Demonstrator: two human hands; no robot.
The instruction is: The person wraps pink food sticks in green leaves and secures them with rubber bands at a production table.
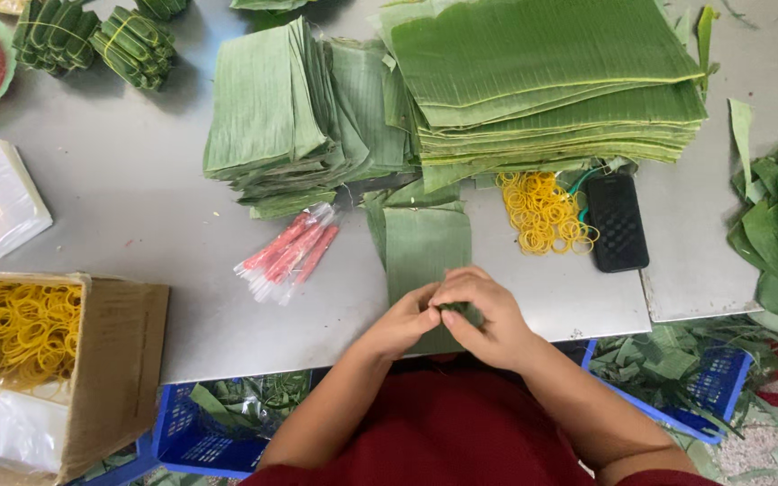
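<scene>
Folding the near end of a banana leaf strip [425, 243] with both hands, at the table edge [254, 346].

The left hand [404, 321] and the right hand [486, 315] meet over the strip's near end; their fingers pinch a small folded green part between them. The strip's long axis runs straight away from the person, toward the leaf stacks [551, 81]. Left of it lie red packets in clear wrap [288, 252]; to the right, loose yellow rubber bands [542, 211] and a black phone [617, 222]. Nothing stands between the hands and the strip.
</scene>
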